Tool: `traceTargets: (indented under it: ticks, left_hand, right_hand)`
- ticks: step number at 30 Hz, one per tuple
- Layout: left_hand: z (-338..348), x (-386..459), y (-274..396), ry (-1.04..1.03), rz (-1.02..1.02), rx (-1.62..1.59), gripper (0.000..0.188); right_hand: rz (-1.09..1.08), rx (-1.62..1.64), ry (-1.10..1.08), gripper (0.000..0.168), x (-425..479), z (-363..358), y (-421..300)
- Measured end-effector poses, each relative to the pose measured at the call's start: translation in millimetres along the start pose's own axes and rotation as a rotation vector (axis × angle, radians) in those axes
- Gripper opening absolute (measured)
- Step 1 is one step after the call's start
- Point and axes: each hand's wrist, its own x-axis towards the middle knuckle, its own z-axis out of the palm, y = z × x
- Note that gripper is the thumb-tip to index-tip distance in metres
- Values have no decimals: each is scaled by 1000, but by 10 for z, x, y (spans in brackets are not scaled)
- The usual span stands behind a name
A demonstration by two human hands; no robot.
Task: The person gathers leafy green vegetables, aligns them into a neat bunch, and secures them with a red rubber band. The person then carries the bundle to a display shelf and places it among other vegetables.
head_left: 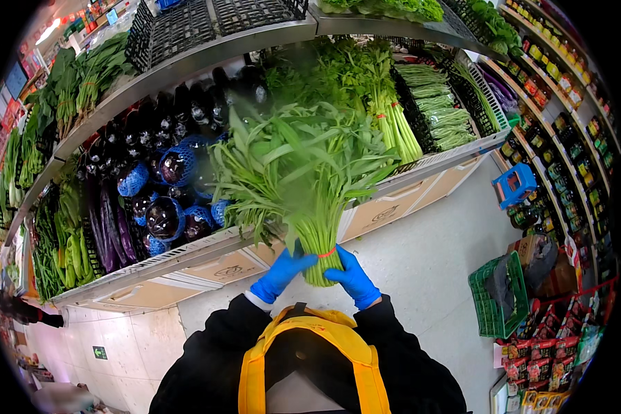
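Observation:
A large bunch of leafy water spinach (315, 222), tied near its base with a red band (326, 253), is held upright before my chest. My left hand (283, 271), in a blue glove, grips the stems from the left, and my right hand (354, 274), gloved alike, grips them from the right. The leaves spread over the front edge of the vegetable display. Behind them lie round eggplants in blue netting (164, 218), long purple eggplants (108, 227) and celery with red bands (393, 124).
Green peppers (75, 256) fill the display's left end, bundled long beans (437, 106) its right. A metal-edged upper shelf (186, 52) overhangs the back. A blue plastic stool (515, 185) and a green crate (498, 295) stand at right by the bottle shelves. Another person's dark-clad leg (49, 318) shows far left.

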Motion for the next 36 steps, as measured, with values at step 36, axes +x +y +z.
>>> traceTargets:
  ticks: [36]
  left_hand:
    - [-1638, 459, -424, 146, -132, 9, 48]
  right_hand:
    - [88, -432, 221, 53, 1248, 932, 82]
